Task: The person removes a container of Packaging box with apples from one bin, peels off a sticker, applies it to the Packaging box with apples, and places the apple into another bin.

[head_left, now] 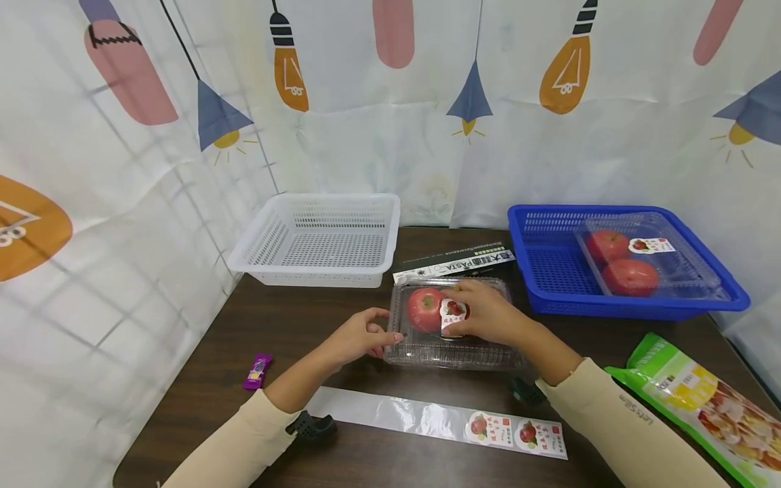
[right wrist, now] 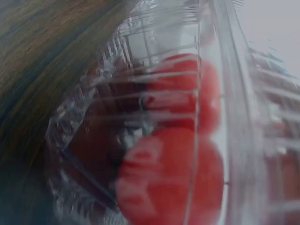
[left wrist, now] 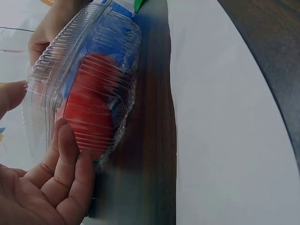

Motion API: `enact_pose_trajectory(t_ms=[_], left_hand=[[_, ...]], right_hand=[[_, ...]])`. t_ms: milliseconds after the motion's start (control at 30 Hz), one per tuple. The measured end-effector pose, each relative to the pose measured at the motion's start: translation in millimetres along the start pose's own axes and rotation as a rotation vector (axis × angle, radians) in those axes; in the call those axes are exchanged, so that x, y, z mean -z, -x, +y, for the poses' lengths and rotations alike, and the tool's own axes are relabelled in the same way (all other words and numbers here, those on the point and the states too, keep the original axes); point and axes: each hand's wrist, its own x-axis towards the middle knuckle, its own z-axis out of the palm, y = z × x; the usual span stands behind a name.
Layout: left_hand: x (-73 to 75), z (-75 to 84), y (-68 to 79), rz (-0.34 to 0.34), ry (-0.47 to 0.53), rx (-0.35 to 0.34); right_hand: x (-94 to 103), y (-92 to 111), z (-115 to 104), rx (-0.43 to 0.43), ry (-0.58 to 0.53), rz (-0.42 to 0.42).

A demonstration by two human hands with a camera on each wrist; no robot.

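Observation:
A clear plastic clamshell box (head_left: 421,352) holding red apples (head_left: 425,310) sits mid-table, its lid closed. My left hand (head_left: 360,335) grips its left rim, the thumb over the lid edge and the other fingers against the side (left wrist: 101,108). Above the lid, my right hand (head_left: 488,313) holds a white apple sticker (head_left: 454,314) between thumb and fingers; part of the sticker is hidden by the hand. Two apples (right wrist: 173,178) show through the ribbed wall in the right wrist view. In front lies a backing strip (head_left: 415,417) with two stickers at its right end.
A white basket (head_left: 314,276) stands at the back left. In the blue basket (head_left: 610,308) at the back right is another labelled box of apples (head_left: 631,276). A black pasta pack (head_left: 454,263) lies behind, a purple sachet (head_left: 257,371) left, a green food bag (head_left: 708,407) right.

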Motion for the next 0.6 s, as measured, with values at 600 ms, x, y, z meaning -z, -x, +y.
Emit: enact_pose_trajectory(t_ms=[600], left_hand=[[-0.1,1.3,-0.6,-0.024,0.037,0.036]], right_hand=[[-5.4,-17,0,-0.285,0.098,0.184]])
